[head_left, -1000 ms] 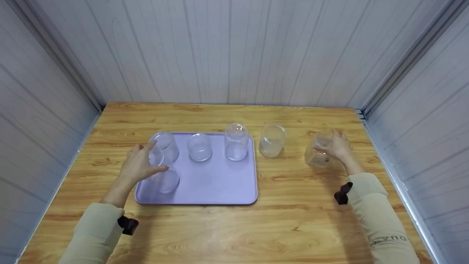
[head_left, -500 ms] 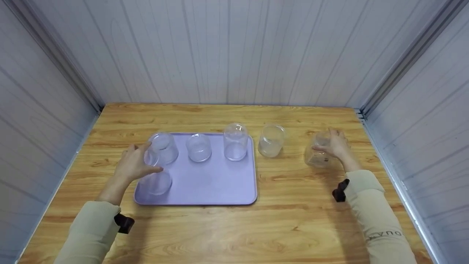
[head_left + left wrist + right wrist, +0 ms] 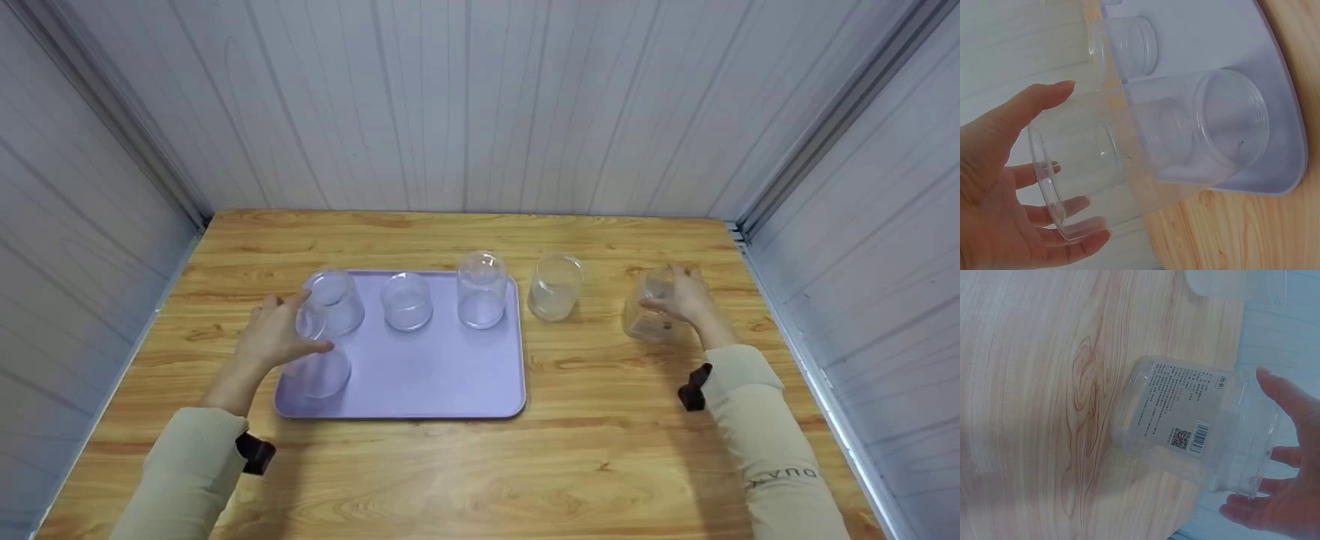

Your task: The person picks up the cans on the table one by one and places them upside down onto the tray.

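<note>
My left hand (image 3: 274, 334) grips the upper end of a tall clear plastic jar (image 3: 1157, 146), thumb on one side and fingers round the other. The jar stands on the front left of a lilac tray (image 3: 435, 382). On the bare wood at the right, my right hand (image 3: 690, 298) holds the top of a squarish clear jar (image 3: 1230, 433). That jar bears a printed label (image 3: 1176, 410) with a barcode, facing the right wrist camera. Transparent walls make the exact finger contact hard to see.
Along the tray's back edge stand a clear jar (image 3: 341, 307), a short clear jar (image 3: 407, 304) and a tall clear jar (image 3: 481, 292). Just right of the tray is another clear jar (image 3: 555, 292). Pale panels (image 3: 465, 105) wall in the wooden table (image 3: 480, 480).
The left hand has shifted the tall jar a little left on the tray, mostly in the first half second. The right hand stays at the squarish jar, with hardly any movement.
</note>
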`<state>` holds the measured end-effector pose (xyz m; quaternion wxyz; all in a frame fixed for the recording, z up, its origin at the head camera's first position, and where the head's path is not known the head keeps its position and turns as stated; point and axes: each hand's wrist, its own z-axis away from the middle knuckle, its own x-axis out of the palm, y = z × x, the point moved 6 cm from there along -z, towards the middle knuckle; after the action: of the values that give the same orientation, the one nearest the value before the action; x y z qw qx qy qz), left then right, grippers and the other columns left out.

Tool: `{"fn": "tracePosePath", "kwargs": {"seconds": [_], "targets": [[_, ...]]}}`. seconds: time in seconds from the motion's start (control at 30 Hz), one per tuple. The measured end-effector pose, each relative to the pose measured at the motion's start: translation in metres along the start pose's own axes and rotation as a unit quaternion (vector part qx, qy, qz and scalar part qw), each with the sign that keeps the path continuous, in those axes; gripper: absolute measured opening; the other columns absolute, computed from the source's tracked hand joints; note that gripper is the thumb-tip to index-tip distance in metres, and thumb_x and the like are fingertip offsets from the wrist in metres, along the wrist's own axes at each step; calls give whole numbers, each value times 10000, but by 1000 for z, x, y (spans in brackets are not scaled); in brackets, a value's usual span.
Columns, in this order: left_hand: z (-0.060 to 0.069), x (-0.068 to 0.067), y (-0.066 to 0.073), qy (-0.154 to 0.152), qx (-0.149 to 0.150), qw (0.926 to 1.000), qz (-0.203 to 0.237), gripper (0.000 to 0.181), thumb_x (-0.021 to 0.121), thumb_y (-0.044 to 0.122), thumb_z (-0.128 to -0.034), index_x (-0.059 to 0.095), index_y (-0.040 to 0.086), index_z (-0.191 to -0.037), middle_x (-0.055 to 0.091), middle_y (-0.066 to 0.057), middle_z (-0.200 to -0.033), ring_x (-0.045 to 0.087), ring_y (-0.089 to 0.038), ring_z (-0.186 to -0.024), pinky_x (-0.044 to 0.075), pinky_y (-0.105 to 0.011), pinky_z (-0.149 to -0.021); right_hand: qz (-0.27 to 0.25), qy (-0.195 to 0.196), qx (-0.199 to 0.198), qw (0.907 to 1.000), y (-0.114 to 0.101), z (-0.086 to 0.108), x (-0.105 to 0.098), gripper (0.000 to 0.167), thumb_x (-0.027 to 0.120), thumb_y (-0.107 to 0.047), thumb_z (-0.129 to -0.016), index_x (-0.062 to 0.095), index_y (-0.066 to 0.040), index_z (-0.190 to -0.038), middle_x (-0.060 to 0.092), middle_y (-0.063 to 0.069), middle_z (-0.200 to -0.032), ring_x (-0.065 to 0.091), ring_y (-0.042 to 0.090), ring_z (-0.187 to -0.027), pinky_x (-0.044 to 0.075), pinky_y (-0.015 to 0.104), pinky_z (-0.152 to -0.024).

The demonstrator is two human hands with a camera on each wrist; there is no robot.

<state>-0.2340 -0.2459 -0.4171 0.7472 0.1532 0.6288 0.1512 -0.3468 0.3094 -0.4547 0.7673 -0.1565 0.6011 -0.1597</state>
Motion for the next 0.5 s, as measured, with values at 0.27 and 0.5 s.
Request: {"fn": "tracePosePath", "kwargs": {"seconds": [0.27,0.5], "targets": [[1,1,0,-14,-34,10000,-72,980,734,434,-653,243,-34,-1361,254,-395,-1210,283,-555,-1074,350,-658,-744,97,135,-46,9999,0,-1,-1,893,651,-346,-781,126,57,-1380,71,387,-1348,135,556,-1185,217,614,-928],[2,1,0,-42,-35,10000,-83,1009,739,436,-648,217,-46,-1365,248,-395,-1213,272,-556,-1081,339,-663,-753,93,259,-132,9995,0,0,-2,895,671,-349,-763,160,63,-1371,118,388,-1338,177,553,-1172,244,607,-920]]}}
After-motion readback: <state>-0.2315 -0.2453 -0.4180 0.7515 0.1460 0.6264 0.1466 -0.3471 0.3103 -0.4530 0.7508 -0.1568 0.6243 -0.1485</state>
